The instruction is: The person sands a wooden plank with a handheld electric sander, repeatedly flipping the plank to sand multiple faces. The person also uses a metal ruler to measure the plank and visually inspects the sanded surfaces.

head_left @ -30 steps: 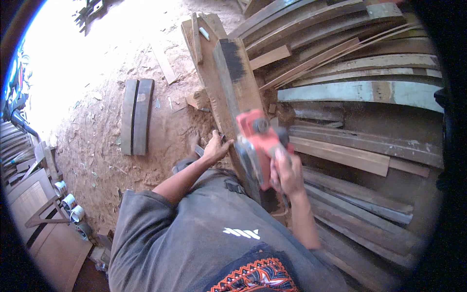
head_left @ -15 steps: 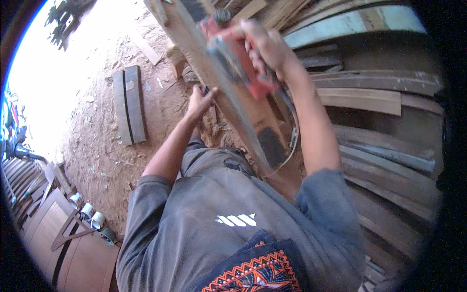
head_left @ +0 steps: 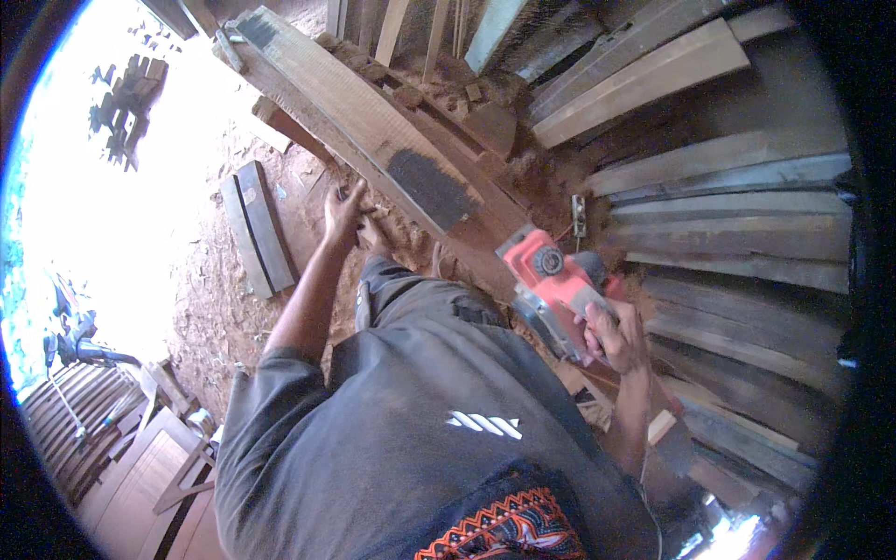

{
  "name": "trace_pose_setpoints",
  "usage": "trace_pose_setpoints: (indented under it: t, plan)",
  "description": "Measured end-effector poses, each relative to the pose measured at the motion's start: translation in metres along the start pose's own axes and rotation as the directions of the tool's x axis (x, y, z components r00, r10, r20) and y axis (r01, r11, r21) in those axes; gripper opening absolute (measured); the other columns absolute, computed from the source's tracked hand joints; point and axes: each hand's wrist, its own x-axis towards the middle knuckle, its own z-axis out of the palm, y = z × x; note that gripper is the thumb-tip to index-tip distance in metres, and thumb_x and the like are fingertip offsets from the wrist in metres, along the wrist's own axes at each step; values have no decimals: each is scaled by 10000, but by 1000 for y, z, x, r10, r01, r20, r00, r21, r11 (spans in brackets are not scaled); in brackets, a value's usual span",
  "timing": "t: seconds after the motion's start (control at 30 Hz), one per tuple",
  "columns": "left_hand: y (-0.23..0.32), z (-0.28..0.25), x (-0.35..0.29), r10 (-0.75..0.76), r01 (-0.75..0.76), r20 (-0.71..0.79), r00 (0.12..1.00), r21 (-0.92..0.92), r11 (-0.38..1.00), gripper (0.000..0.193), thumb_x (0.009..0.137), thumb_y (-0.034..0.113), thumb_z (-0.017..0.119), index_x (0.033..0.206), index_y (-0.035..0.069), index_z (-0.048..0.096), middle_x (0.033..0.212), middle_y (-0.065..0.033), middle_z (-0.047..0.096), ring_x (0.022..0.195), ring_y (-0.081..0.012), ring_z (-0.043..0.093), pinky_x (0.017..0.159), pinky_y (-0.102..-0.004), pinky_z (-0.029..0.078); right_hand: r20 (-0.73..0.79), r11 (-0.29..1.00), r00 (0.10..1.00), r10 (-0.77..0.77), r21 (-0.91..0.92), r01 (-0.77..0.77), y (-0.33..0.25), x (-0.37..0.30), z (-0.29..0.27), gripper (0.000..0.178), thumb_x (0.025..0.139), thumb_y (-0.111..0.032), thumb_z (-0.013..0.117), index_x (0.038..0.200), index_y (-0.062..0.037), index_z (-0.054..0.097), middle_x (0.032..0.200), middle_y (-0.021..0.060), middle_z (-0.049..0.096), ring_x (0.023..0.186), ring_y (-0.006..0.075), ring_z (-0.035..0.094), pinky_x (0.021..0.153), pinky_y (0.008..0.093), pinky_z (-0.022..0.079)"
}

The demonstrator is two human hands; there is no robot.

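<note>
My right hand [head_left: 618, 334] is closed around the rear handle of a red electric planer [head_left: 551, 271], at the near right beyond the end of a plank. I cannot tell whether the planer touches the brown beam [head_left: 499, 224] under it. That plank [head_left: 350, 107] lies lengthwise on the beam, pale sawn wood with a dark patch at each end. At the plank's left side, my left hand [head_left: 343, 217] has its fingers curled. Something small and dark shows at its fingertips, too small to name.
Two dark short boards [head_left: 257, 229] lie on the dusty ground to the left. Stacked planks [head_left: 728, 224] fill the right side, near a socket strip [head_left: 579, 217]. A wooden panel [head_left: 140, 467] is at the lower left. A stick-like piece [head_left: 229, 51] rests at the plank's far end.
My right hand has drawn the planer back toward me and right, off the plank's upper face. My left hand has shifted slightly left and down in view; the whole view has turned.
</note>
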Motion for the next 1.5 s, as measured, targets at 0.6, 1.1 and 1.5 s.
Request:
trace_pose_setpoints:
  t: [0.6,1.1,1.5]
  plan:
    - [-32,-1,-78,-84,90,105,991,-59,994,636,947,489,753,1364,46,568,1050,-72,775,734,-151,692,584,-318,519,88,996,995,52,-80,-45,128,25,-46,451,998,-434,651,910,6,705,662,58,658,592,136,609,580,315,469]
    - [1,30,-115,-86,156,322,943,-200,967,625,990,601,659,1281,49,636,1252,-77,698,999,-202,700,720,-323,506,157,522,690,-707,-543,658,-33,192,143,1119,763,-452,904,1606,-24,305,1547,301,458,1412,442,491,1163,501,423]
    - [89,4,-186,272,-158,197,942,-453,877,375,1036,448,668,1120,91,593,964,-11,651,839,-90,626,647,-253,487,-20,269,274,-961,-271,924,-141,107,166,1095,756,-302,947,1587,14,308,1482,356,500,1366,455,545,1125,504,461]
